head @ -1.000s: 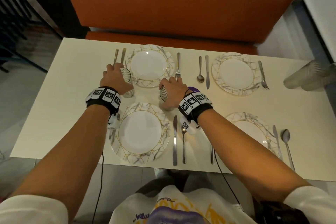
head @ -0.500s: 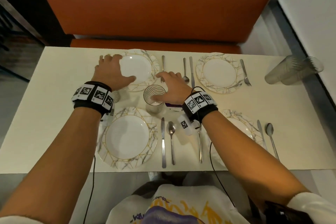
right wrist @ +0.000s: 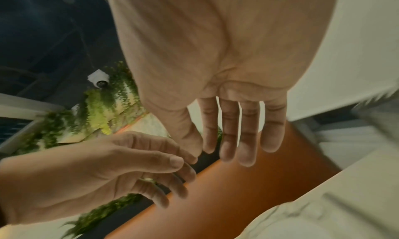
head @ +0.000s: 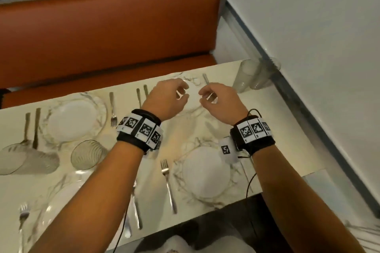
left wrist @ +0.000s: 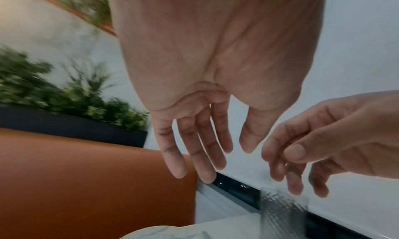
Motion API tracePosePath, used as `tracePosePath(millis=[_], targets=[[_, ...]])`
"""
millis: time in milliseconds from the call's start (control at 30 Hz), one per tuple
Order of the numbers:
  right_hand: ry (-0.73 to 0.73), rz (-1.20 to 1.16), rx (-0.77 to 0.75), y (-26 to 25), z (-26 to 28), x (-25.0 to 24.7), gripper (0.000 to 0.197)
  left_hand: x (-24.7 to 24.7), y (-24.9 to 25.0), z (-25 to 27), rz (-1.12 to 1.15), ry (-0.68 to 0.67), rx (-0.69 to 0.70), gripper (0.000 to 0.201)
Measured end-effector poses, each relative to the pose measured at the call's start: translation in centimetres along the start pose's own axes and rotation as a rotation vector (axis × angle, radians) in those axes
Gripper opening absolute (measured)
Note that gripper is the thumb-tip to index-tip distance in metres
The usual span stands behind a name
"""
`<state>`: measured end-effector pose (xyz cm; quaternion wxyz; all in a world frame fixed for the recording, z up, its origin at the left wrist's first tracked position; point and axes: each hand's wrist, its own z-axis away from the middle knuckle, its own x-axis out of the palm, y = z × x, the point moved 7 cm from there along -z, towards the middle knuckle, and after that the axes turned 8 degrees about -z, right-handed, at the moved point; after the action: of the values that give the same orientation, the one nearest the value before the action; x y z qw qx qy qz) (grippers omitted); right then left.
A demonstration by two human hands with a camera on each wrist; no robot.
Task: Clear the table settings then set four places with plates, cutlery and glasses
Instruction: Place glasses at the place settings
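Observation:
Both hands hover empty over the far right plate (head: 186,109), close together, fingers loosely relaxed. My left hand (head: 183,93) is left of my right hand (head: 203,96). The left wrist view shows the left hand (left wrist: 207,159) with spread fingers and the right hand (left wrist: 298,166) beside it. Two clear glasses (head: 254,76) stand at the table's far right corner, a short way beyond the right hand; one glass (left wrist: 282,212) shows in the left wrist view. Two ribbed glasses (head: 88,154) (head: 26,158) stand at the left between the left plates.
Marbled plates lie at far left (head: 76,119), near right (head: 205,172) and near left (head: 57,201), with forks (head: 167,185), knives and spoons beside them. An orange bench (head: 107,37) runs behind the table. A white wall (head: 308,37) borders the right side.
Both hands have let go of the two ribbed glasses by the left plates and moved right, over the far right plate. The head view has swung right.

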<state>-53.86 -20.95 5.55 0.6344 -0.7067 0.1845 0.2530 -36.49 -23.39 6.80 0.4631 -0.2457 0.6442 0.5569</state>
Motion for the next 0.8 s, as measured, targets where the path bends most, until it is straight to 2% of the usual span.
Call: tracePosePath(millis=[100, 233, 333, 433, 567, 633, 800], targets=[[0.060, 0.088, 0.068, 6.0, -2.0, -7.3, 0.025, 3.6, 6.3, -5.9, -0.015, -0.043, 0.091, 0.029], [0.050, 0.378, 0.238, 13.6, -6.5, -15.4, 0.061, 8.8, 11.9, -13.9, -0.081, -0.106, 0.074, 0.051], [-0.028, 0.588, 0.288, 17.9, -9.9, -19.0, 0.084, 12.4, 15.1, -19.1, -0.171, -0.172, 0.056, 0.078], [-0.153, 0.712, 0.318, 21.2, -12.4, -20.1, 0.101, 15.7, 16.7, -22.6, -0.292, -0.258, -0.003, 0.102], [-0.256, 0.727, 0.350, 23.9, -13.7, -19.4, 0.107, 19.2, 17.2, -25.0, -0.365, -0.306, -0.067, 0.118], [-0.258, 0.695, 0.363, 24.7, -13.8, -18.8, 0.104, 20.1, 16.9, -25.4, -0.324, -0.309, -0.088, 0.112], [-0.203, 0.588, 0.384, 24.7, -13.4, -18.0, 0.079, 19.2, 15.8, -24.4, -0.156, -0.231, -0.119, 0.098]])
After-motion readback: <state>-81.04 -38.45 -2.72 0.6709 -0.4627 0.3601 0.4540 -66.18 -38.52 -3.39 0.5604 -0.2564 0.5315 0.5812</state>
